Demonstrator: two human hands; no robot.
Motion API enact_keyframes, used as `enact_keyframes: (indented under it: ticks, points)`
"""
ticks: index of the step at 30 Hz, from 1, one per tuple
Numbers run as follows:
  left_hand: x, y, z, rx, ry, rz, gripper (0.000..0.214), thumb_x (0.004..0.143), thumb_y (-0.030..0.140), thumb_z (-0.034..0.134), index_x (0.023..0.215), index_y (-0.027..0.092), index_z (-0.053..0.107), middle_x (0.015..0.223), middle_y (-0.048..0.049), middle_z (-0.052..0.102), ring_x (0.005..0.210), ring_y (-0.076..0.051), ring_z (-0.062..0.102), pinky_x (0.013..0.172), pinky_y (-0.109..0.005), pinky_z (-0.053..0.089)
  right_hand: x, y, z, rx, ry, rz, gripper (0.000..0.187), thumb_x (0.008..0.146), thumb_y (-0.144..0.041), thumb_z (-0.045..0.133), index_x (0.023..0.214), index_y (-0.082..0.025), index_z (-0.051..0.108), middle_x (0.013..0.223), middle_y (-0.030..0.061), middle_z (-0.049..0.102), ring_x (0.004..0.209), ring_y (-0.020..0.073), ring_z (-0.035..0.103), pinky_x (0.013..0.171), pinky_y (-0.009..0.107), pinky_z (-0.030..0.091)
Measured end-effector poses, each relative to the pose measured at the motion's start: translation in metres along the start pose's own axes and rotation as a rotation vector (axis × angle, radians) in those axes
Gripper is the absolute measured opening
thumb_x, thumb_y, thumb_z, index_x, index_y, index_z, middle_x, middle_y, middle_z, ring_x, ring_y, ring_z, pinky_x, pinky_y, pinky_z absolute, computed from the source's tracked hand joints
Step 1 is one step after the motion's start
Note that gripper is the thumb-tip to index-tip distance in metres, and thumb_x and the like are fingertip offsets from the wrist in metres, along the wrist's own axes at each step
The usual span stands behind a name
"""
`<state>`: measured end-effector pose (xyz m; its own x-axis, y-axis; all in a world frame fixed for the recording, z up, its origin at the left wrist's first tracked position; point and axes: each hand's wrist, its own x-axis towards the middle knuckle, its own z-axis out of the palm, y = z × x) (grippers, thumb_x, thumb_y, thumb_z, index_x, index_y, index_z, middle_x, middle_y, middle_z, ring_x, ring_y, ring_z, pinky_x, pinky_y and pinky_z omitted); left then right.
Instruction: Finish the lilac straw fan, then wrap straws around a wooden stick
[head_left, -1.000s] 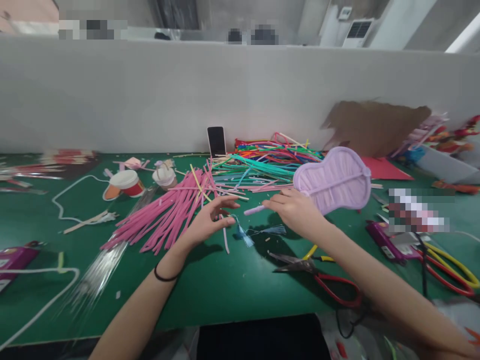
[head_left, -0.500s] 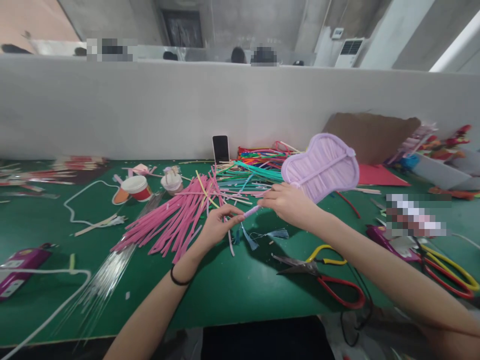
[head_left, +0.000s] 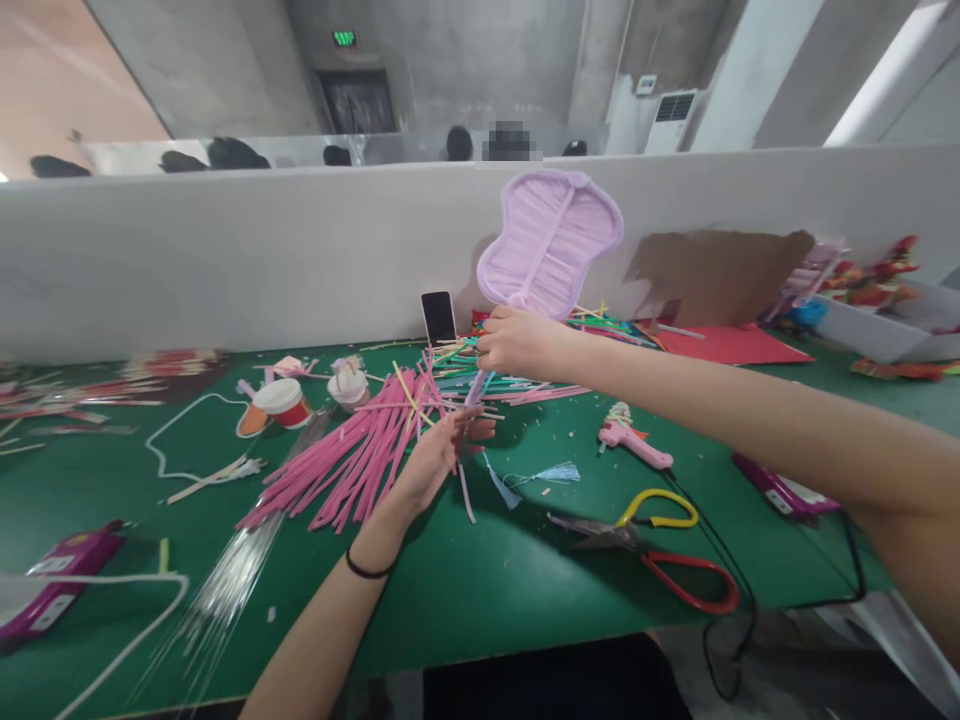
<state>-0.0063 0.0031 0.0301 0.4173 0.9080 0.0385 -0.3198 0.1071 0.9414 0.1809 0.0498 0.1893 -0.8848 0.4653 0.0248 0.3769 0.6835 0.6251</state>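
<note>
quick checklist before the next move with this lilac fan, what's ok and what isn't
1. Right hand holding the handle: ok, fingers closed just below the lilac fan.
2. Left hand gripping the handle: cannot tell, it is at the lower end but contact is unclear.
3. Scissors closed: not ok, the grips stand wide apart.
4. Glue gun set down: ok, lying on the green table.
5. Glue gun cool: cannot tell from the picture.
6. Blue tassels apart from the scissors: ok, lying beyond the blades.
</note>
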Motion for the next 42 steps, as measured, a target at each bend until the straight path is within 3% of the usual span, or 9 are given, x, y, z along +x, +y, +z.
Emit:
enact_keyframes:
  ticks: [7, 14, 19, 23, 25, 28, 31, 35, 42]
  points:
    - [0.008, -0.007, -0.007, 0.064, 0.262, 0.168, 0.031, 0.078, 0.043, 0.071, 0.093, 0.017, 0.063, 0.119, -0.0095, 0.065, 0.118, -0.024, 0.056, 0.090, -0.032, 0.048, 0.013, 0.004, -0.001, -0.082, 0.003, -0.087, 0.017, 0.091, -0.013, 0.057, 0.084, -0.019, 0.072, 0.087, 0.0042, 0.070, 0.087, 0.0188, 0.056, 0.078, 0.036, 0.037]
    - [0.011, -0.004, -0.021, 0.005, 0.368, 0.254, 0.033, 0.079, 0.040, 0.065, 0.064, 0.019, 0.045, 0.063, 0.0037, 0.049, 0.068, -0.011, 0.054, 0.074, -0.026, 0.047, 0.035, -0.005, 0.014, -0.114, 0.071, -0.161, 0.020, 0.091, -0.012, 0.055, 0.084, -0.015, 0.073, 0.090, 0.0080, 0.071, 0.092, 0.0209, 0.056, 0.082, 0.037, 0.037]
    - [0.013, -0.005, -0.032, 0.046, 0.451, 0.283, 0.043, 0.082, 0.043, 0.064, 0.055, 0.018, 0.042, 0.054, 0.0044, 0.045, 0.057, -0.009, 0.047, 0.070, -0.025, 0.045, 0.048, -0.018, 0.029, -0.051, 0.154, -0.231, 0.018, 0.090, -0.012, 0.056, 0.082, -0.015, 0.072, 0.092, 0.0063, 0.072, 0.095, 0.0209, 0.056, 0.088, 0.037, 0.038]
    - [0.016, -0.007, -0.039, 0.060, 0.508, 0.298, 0.032, 0.072, 0.044, 0.076, 0.080, 0.016, 0.064, 0.087, -0.0045, 0.068, 0.083, -0.015, 0.063, 0.079, -0.028, 0.046, 0.060, -0.028, 0.050, -0.003, 0.226, -0.247, 0.016, 0.089, -0.013, 0.059, 0.079, -0.014, 0.071, 0.088, 0.0068, 0.070, 0.097, 0.0211, 0.056, 0.095, 0.038, 0.038]
    - [0.018, -0.008, -0.042, 0.035, 0.489, 0.284, 0.048, 0.068, 0.043, 0.080, 0.107, 0.019, 0.065, 0.113, -0.0092, 0.068, 0.100, -0.020, 0.064, 0.085, -0.030, 0.047, 0.067, -0.033, 0.061, 0.013, 0.252, -0.252, 0.015, 0.089, -0.015, 0.059, 0.081, -0.014, 0.071, 0.092, 0.0069, 0.070, 0.098, 0.0209, 0.056, 0.098, 0.039, 0.037]
    - [0.021, -0.010, -0.046, 0.007, 0.424, 0.244, 0.057, 0.078, 0.059, 0.066, 0.116, 0.016, 0.064, 0.125, -0.0156, 0.064, 0.116, -0.027, 0.059, 0.094, -0.038, 0.045, 0.075, -0.038, 0.075, 0.029, 0.277, -0.248, 0.016, 0.091, -0.018, 0.058, 0.084, -0.015, 0.072, 0.093, 0.0066, 0.069, 0.101, 0.0215, 0.056, 0.103, 0.040, 0.035]
    - [0.022, -0.014, -0.048, 0.059, 0.359, 0.289, 0.069, 0.078, 0.063, 0.063, 0.126, 0.014, 0.060, 0.123, -0.0167, 0.065, 0.120, -0.029, 0.058, 0.101, -0.041, 0.042, 0.078, -0.040, 0.083, 0.054, 0.266, -0.212, 0.014, 0.089, -0.018, 0.060, 0.085, -0.014, 0.072, 0.092, 0.0076, 0.069, 0.101, 0.0224, 0.056, 0.103, 0.041, 0.035]
    - [0.024, -0.017, -0.051, 0.171, 0.337, 0.215, 0.091, 0.061, 0.043, 0.084, 0.139, 0.017, 0.045, 0.109, -0.0121, 0.070, 0.102, -0.026, 0.068, 0.091, -0.039, 0.051, 0.075, -0.046, 0.085, 0.069, 0.262, -0.190, 0.015, 0.090, -0.018, 0.059, 0.087, -0.014, 0.072, 0.091, 0.0083, 0.070, 0.101, 0.0231, 0.057, 0.099, 0.040, 0.039]
    - [0.021, -0.010, -0.051, 0.234, 0.396, 0.114, 0.066, 0.056, 0.032, 0.084, 0.115, 0.011, 0.061, 0.075, -0.0045, 0.072, 0.071, -0.021, 0.070, 0.067, -0.030, 0.053, 0.071, -0.065, 0.080, 0.089, 0.316, -0.148, 0.016, 0.092, -0.016, 0.056, 0.090, -0.013, 0.072, 0.093, 0.0075, 0.071, 0.102, 0.0229, 0.059, 0.106, 0.037, 0.037]
